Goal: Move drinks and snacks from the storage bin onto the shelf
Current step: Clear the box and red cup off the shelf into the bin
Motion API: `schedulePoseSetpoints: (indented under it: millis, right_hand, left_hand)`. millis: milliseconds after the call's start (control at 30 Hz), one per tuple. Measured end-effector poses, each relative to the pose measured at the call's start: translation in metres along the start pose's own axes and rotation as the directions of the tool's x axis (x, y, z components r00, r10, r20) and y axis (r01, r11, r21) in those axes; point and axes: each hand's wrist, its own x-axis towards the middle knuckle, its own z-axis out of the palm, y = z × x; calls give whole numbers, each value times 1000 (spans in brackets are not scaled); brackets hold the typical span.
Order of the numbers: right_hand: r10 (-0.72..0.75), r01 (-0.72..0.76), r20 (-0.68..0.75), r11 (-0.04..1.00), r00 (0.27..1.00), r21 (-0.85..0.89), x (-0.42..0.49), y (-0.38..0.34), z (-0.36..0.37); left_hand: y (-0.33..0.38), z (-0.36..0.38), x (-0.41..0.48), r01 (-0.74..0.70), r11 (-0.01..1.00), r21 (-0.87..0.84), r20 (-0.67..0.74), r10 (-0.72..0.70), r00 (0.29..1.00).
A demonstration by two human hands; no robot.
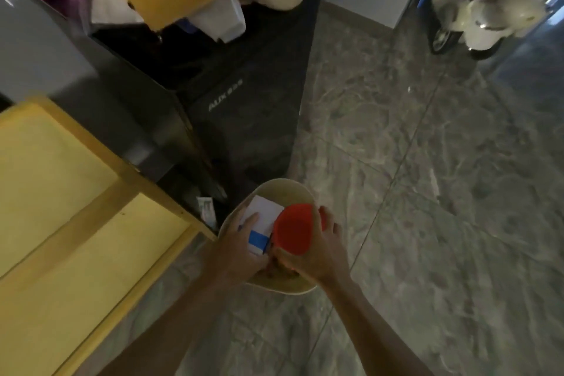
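Left hand [244, 243] holds a white-and-blue carton [264, 214], right hand [319, 256] grips a red container [294, 229], both inside the bin [285, 184].

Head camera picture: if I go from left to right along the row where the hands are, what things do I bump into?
You meet the yellow shelf → white box → red container → grey floor. The bin, left hand and right hand overlap these, so they are left out.

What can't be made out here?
Head view.
Inside the bin: hidden under left hand, right hand, white box, red container.
Print on white box: blurred.
Sides of red container: wrapped by right hand.
The yellow shelf: cut off by left edge.
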Motion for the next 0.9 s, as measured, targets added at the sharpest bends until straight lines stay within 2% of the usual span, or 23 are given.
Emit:
schedulePoseSetpoints:
  millis: [200, 400, 533, 700, 900]
  right_hand:
    - [-32, 30, -24, 995, 999, -94, 8, 23, 31]
    - [-36, 37, 5, 993, 999, -112, -6, 19, -18]
    - [-31, 28, -22, 990, 999, -135, -26, -12, -98]
    - [-74, 58, -139, 991, 988, -119, -63, -90, -241]
    - [-253, 238, -255, 967, 933, -89, -131, -213, -438]
  left_hand:
    - [-14, 23, 11, 2, 1000, 27, -39, -1, 999]
    - [4, -23, -4, -41, 999, -3, -114, 40, 993]
    - [36, -94, -28, -80, 996, 26, -158, 83, 984]
    - [129, -233, -63, -197, 978, 71, -258, 209, 943]
    - [245, -432, -110, -297, 942, 154, -311, 331, 891]
